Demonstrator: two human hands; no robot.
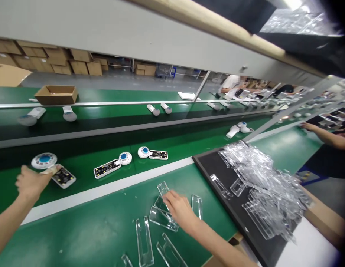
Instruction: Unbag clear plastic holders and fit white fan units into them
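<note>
My left hand (33, 181) is at the left on the green belt, fingers apart. Its thumb reaches over a white device with a round head (44, 160) and a rectangular body showing a black circuit board (63, 176). My right hand (179, 207) is closed at the fingertips on a clear plastic cover (162, 188) above the green worktable (91, 233). Its fingertips are partly hidden. Around this hand lie more clear covers, one long cover (145, 241) nearer me and another cover (197, 206) to its right.
Two similar devices, one left (107, 168) and one right (154, 154), lie on the belt. A black tray (214, 163) at the right holds a heap of clear covers (261, 181). A cardboard box (55, 95) stands behind. Co-workers sit farther right; one arm (325, 135) shows there.
</note>
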